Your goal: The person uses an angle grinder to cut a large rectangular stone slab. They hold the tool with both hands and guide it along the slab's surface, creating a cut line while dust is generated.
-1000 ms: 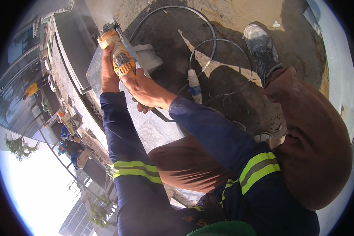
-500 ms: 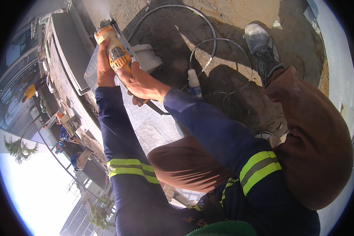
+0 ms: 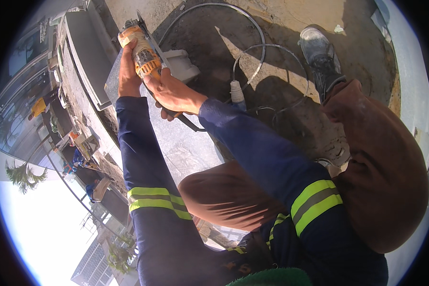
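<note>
Both my hands grip a yellow and black angle grinder (image 3: 148,62) at the upper left of the view. My left hand (image 3: 128,71) is closed round the front of its body, close to the head. Wrapped round the rear handle is my right hand (image 3: 176,93), with a dark cord running out below it. The thin disc (image 3: 141,20) shows edge-on at the tool's far end, beside the edge of a pale grey slab (image 3: 186,155). Whether the disc touches the slab cannot be made out.
A grey cable (image 3: 261,40) loops over the dusty ground to a white and blue plug connector (image 3: 237,93). A pale block (image 3: 182,66) lies right of the grinder. My boot (image 3: 319,50) stands at the upper right. Several people, one in yellow (image 3: 37,108), are far off left.
The grinder and both hands have shifted very slightly right and up in the view. The grip on the tool is unchanged.
</note>
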The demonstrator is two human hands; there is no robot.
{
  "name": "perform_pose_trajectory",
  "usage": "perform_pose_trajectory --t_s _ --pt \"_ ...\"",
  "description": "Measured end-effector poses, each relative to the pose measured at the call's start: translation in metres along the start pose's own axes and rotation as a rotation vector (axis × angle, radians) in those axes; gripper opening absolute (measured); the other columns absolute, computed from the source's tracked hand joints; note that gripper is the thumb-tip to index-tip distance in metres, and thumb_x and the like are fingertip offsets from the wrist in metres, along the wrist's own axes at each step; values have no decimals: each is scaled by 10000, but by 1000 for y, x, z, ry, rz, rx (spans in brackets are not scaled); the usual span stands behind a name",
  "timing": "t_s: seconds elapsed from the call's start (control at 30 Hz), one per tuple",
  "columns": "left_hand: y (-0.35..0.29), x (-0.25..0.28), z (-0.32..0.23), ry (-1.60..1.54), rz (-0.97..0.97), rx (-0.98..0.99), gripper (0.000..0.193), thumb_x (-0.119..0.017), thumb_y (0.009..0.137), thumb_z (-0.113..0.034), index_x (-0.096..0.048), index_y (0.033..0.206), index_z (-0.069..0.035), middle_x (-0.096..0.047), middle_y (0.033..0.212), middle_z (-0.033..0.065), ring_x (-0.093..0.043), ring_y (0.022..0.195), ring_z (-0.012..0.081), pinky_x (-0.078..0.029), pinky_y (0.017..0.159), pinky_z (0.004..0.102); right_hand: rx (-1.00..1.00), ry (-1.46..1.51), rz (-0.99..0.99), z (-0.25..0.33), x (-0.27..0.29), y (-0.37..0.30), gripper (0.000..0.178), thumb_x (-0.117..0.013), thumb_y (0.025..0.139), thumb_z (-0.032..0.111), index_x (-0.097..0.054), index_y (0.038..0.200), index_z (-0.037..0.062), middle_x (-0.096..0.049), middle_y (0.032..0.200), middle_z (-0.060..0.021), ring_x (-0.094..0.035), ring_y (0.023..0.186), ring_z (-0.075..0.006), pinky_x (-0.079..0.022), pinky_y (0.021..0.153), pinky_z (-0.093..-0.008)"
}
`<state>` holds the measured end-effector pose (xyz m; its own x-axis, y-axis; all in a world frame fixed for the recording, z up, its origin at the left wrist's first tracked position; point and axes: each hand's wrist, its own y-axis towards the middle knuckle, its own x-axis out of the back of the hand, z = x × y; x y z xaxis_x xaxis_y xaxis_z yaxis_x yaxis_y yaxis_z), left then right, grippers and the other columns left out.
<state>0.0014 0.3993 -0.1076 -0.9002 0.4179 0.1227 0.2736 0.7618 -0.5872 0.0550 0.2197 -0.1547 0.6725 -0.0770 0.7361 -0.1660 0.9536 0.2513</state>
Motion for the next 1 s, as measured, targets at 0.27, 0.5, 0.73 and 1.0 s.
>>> perform_pose_trajectory --t_s 0.27,0.5,0.73,1.0 --pt "-17 -12 0 -2 40 9 516 -653 997 -417 -568 1304 -10 -687 999 141 -714 816 257 -625 726 423 17 -293 -230 8 -15 -16 352 -651 928 412 -808 1017 110 -645 1145 -58 -549 1110 -187 -414 684 -400" --pt "-28 -14 3 24 4 14 536 -659 986 -423 -563 1303 -1 -685 1007 149 -717 827 256 -630 733 423 64 -408 -159 14 -1 -24 343 -599 970 365 -813 1007 99 -649 1141 -66 -523 1120 -207 -419 705 -426" --pt "-30 -16 9 6 19 -8 521 -654 988 -423 -575 1285 -2 -691 993 136 -719 803 240 -630 714 402 59 -438 -175 16 0 -31 390 -602 961 402 -816 1024 82 -663 1143 -87 -499 1163 -229 -433 720 -451" --pt "-34 -21 9 -25 -5 16 540 -693 970 -445 -585 1254 2 -678 942 127 -710 768 229 -624 671 375 17 -326 -298 17 -10 -34 378 -553 1013 371 -701 1107 36 -632 1037 -81 -543 1005 -223 -464 661 -419"
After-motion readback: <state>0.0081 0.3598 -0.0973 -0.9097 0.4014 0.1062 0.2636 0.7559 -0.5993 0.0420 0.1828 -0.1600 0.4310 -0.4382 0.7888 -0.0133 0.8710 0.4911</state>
